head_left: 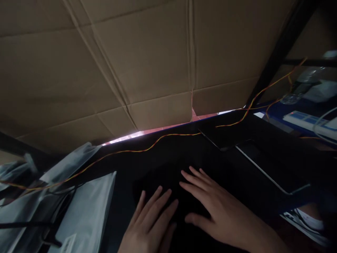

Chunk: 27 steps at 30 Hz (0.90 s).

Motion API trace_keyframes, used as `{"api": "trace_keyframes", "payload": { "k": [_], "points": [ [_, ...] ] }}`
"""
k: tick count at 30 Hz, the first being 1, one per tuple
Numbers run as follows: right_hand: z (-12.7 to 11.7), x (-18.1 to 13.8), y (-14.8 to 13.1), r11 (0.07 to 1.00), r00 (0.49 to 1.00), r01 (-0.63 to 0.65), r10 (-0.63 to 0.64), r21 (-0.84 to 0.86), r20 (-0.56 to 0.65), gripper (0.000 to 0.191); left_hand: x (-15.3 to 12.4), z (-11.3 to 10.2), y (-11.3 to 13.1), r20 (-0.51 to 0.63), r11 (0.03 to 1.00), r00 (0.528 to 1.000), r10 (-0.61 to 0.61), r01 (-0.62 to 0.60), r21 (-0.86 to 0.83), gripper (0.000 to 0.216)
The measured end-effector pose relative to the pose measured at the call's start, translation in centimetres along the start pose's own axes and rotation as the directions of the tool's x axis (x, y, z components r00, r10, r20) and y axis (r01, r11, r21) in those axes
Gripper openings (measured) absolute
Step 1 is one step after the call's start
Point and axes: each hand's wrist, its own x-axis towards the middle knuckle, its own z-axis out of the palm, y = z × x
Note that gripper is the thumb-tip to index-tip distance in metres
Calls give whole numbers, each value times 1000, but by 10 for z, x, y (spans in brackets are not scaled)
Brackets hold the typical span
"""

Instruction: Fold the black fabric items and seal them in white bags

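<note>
My left hand (150, 225) lies flat on a black surface (171, 158) near the bottom of the view, its fingers stretched forward and holding nothing. Beside it my right hand (213, 207) also rests flat on the same dark surface, fingers spread and pointing up-left, empty. The two hands lie close together, nearly touching. Whether a dark cloth or object is under the palms cannot be told in the dim light.
A large brown cardboard sheet (147, 63) stands behind the black surface. A thin orange-yellow wire (137, 150) runs along its far edge. Grey plastic bags (86, 211) lie at the left. A flat dark panel (265, 168) and a power strip (305, 121) sit at the right.
</note>
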Motion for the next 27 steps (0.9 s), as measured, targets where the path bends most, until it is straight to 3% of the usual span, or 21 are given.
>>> {"api": "trace_keyframes", "payload": {
  "k": [5, 9, 15, 19, 21, 23, 25, 27],
  "points": [
    [6, 6, 6, 992, 993, -84, 75, -96, -97, 68, -18, 5, -1, 175, 995, 983, -56, 70, -75, 100],
    [10, 7, 11, 985, 989, -99, 82, -143, -123, 67, -15, -5, -4, 213, 983, 973, -86, 117, -138, 106],
    [4, 8, 12, 982, 979, -134, 110, -132, -171, 66, 3, -6, -16, 207, 948, 950, -233, 270, -170, 64],
    [-4, -4, 11, 994, 992, -68, 59, -86, -108, 63, 1, -1, -23, 276, 912, 906, -320, 373, -169, 57],
    [-6, -12, 11, 998, 999, -35, 36, -45, 8, 73, -2, -5, -27, 340, 890, 885, -320, 403, -212, 55],
    [-6, -16, 12, 1000, 995, -20, 20, -7, 94, 95, -2, -10, -31, 390, 867, 863, -320, 433, -247, 53],
    [-7, -17, 16, 1000, 992, -24, 21, 21, 126, 116, -2, -11, -35, 411, 863, 855, -316, 440, -250, 53],
    [-9, -14, 21, 999, 990, -37, 32, 36, 138, 127, -2, -7, -37, 407, 879, 862, -303, 417, -229, 69]
  ]
}}
